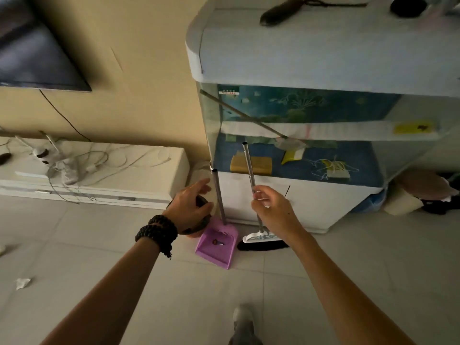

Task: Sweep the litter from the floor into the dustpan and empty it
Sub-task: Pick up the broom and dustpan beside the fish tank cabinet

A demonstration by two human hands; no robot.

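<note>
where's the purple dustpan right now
In the head view the purple dustpan stands on the floor against the fish tank cabinet, just left of the broom, with the left hand reaching for its handle.

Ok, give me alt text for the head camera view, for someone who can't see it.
A person's right hand grips a broom handle while the open left hand reaches for the pink dustpan handle, both standing by a fish tank. Crumpled paper lies on the tiled floor at left.
</note>
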